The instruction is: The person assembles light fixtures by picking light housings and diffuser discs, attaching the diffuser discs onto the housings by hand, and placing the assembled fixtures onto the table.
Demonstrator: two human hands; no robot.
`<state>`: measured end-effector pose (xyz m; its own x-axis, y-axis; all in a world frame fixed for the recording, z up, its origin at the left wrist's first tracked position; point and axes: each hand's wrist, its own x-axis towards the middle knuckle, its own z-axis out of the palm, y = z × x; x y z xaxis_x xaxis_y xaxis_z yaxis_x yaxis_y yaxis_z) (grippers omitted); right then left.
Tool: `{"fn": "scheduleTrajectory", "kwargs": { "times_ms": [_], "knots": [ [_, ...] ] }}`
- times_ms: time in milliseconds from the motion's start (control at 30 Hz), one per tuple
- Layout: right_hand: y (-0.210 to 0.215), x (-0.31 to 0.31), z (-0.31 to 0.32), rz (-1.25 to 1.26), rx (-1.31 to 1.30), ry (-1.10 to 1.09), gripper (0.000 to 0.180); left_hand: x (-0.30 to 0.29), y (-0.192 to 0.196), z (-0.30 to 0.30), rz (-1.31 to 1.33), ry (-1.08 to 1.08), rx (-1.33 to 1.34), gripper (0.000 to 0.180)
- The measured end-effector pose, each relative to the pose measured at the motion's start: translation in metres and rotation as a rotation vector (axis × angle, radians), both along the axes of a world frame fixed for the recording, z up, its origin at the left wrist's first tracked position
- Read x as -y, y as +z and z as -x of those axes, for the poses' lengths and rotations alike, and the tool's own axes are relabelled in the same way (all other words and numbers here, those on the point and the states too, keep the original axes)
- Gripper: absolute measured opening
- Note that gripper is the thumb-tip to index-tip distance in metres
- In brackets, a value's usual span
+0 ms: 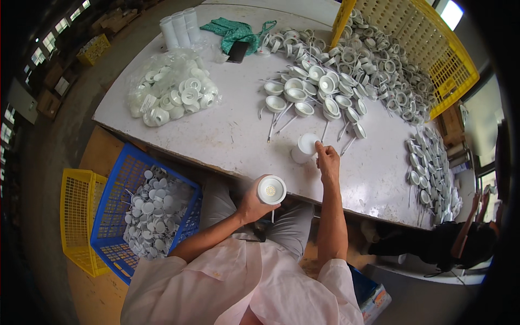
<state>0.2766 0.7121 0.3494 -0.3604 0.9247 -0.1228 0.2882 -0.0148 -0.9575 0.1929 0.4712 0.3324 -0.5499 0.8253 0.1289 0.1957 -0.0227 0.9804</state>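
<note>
My left hand (253, 205) is closed around a white round downlight (272, 190), held face up just off the table's front edge. A yellowish LED board shows in the middle of its cup, and a short white lead hangs below. Farther right, on the table, stands a short white stack of round diffuser discs (306, 147). My right hand (328, 161) pinches the right rim of the top disc with thumb and fingers. Behind the stack lie several white downlight housings (295, 95) with leads, their open cups facing up.
On the table (233, 135) lie a clear bag of white rings (173, 92), white tubes (179, 30), a green cloth (233, 32) and a phone (238, 52). A tipped yellow crate (455, 65) spills rings. Finished-looking lamps (425, 168) pile right. A blue crate (111, 227) holds white lamps. Someone stands at right.
</note>
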Motion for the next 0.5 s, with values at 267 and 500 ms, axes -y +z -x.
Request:
{"fn": "scheduleTrajectory", "kwargs": {
  "times_ms": [267, 500],
  "knots": [
    [-0.001, 0.006, -0.010, 0.173, -0.382, 0.023, 0.022, 0.003, -0.007, 0.001, 0.014, -0.017, 0.026, 0.072],
    [0.012, 0.034, -0.037, 0.418, -0.715, -0.096, 0.009, -0.004, -0.009, 0.002, -0.009, -0.038, 0.172, 0.071]
  ]
}}
